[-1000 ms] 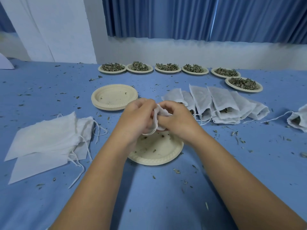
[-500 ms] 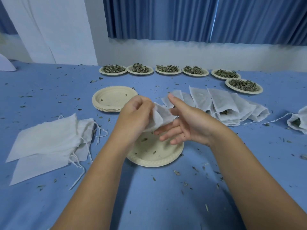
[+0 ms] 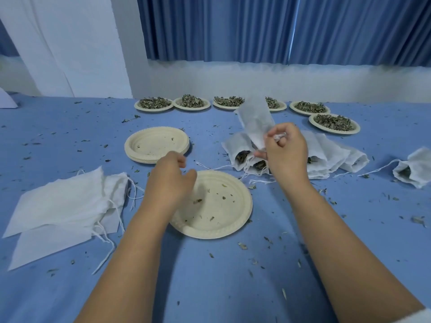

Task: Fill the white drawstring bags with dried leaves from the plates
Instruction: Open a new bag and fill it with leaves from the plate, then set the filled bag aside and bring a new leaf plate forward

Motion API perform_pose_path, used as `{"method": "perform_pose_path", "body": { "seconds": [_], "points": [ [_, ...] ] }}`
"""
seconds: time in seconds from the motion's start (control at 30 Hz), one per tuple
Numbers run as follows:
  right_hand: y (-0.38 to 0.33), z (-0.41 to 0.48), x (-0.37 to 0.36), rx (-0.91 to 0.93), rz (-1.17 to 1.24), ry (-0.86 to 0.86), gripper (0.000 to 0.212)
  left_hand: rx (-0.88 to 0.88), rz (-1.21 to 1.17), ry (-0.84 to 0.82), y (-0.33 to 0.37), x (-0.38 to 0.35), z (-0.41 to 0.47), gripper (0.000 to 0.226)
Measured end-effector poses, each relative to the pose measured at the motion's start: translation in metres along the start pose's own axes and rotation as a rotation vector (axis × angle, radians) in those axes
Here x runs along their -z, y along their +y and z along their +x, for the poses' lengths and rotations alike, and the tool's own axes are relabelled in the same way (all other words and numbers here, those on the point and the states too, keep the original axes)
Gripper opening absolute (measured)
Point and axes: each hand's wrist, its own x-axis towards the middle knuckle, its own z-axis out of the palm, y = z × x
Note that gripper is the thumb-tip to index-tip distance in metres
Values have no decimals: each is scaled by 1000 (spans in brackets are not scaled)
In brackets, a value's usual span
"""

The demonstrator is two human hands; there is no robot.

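My right hand [image 3: 285,150] pinches a white drawstring bag [image 3: 255,120] by its mouth end, so the bag sticks up and away above the row of filled bags [image 3: 326,157]. Loosely curled and holding nothing, my left hand [image 3: 171,177] hovers over the left rim of a nearly empty paper plate [image 3: 224,220] with a few leaf crumbs. Several plates of dried leaves [image 3: 333,123] line the far side of the table. A pile of flat empty bags [image 3: 63,206] lies at the left.
A stack of empty paper plates [image 3: 156,143] sits behind my left hand. One more filled bag [image 3: 415,169] lies at the right edge, its string trailing left. Leaf crumbs are scattered over the blue tablecloth [image 3: 210,276]. A blue curtain hangs behind the table.
Both hands worked the bag together over the plate; my left hand let go and dropped toward the plate. My right hand carried the bag up and to the right, over the filled bags.
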Motion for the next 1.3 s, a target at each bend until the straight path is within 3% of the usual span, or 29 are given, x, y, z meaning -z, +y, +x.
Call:
{"method": "perform_pose_path", "body": {
  "seconds": [0.07, 0.13, 0.17, 0.23, 0.33, 0.4, 0.5, 0.57, 0.63, 0.7, 0.8, 0.87, 0.97, 1.17, 1.3],
  "points": [
    [7, 7, 2, -140, 21, -38, 17, 107, 146, -79, -7, 4, 4, 34],
    [12, 10, 2, -267, 50, -111, 18, 192, 179, -158, -10, 6, 6, 15],
    [14, 10, 2, -288, 55, -134, 21, 203, 198, -180, -12, 5, 7, 26],
    [16, 9, 3, -242, -12, -125, 28, 186, 237, -197, -14, 3, 8, 30],
    [13, 5, 3, -48, -289, -48, 43, 140, 300, -191, -13, 2, 10, 17],
    [10, 1, 4, 54, -407, 25, 46, 119, 272, -160, -15, 3, 12, 18],
    [4, -3, 4, 79, -480, 39, 28, 97, 207, -89, -19, 9, 14, 20],
    [-1, -9, 1, 54, -618, -100, 24, 92, 141, -27, -23, 15, 17, 23],
    [-4, -18, -8, 15, -703, -295, 46, 103, 59, 50, -27, 22, 20, 24],
    [-7, -27, -17, -41, -651, -451, 52, 118, 2, 109, -29, 26, 25, 22],
    [-12, -26, -35, -172, -434, -570, 29, 164, -64, 162, -28, 31, 35, 18],
    [-13, -16, -52, -189, -373, -540, 28, 163, -71, 209, -26, 36, 45, 17],
    [-13, 6, -88, -157, -353, -500, 53, 148, -124, 291, -26, 47, 67, 15],
    [-4, 35, -156, -64, -571, -540, 32, 251, -32, 330, -42, 45, 111, 22],
    [1, 49, -181, 33, -840, -540, 33, 331, 89, 301, -61, 33, 125, 32]
  ]
}}
